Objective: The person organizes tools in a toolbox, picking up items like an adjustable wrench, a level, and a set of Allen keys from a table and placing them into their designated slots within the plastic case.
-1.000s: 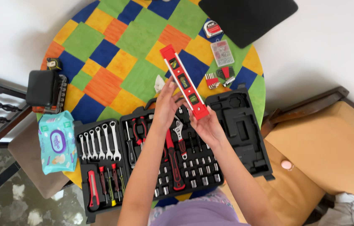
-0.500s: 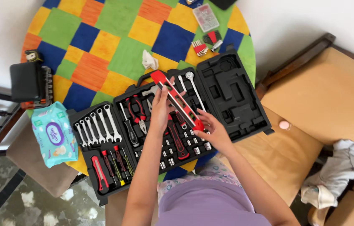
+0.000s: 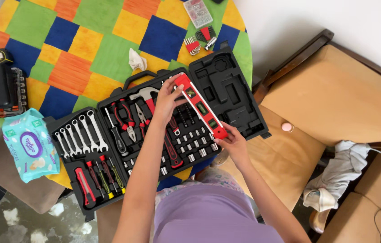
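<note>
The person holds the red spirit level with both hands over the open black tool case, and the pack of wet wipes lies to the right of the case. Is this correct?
Not quite. In the head view the pack of wet wipes lies to the left of the open black tool case, not the right. The rest holds: the left hand and right hand hold the red spirit level over the case.

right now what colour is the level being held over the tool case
Red, with small green vials along its face; the head view shows the level best, over the black tool case.

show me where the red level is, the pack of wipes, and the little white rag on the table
red level (image 3: 201, 107), head view, middle of its body.
pack of wipes (image 3: 30, 145), head view, centre of its top.
white rag (image 3: 136, 60), head view, its middle.
</note>
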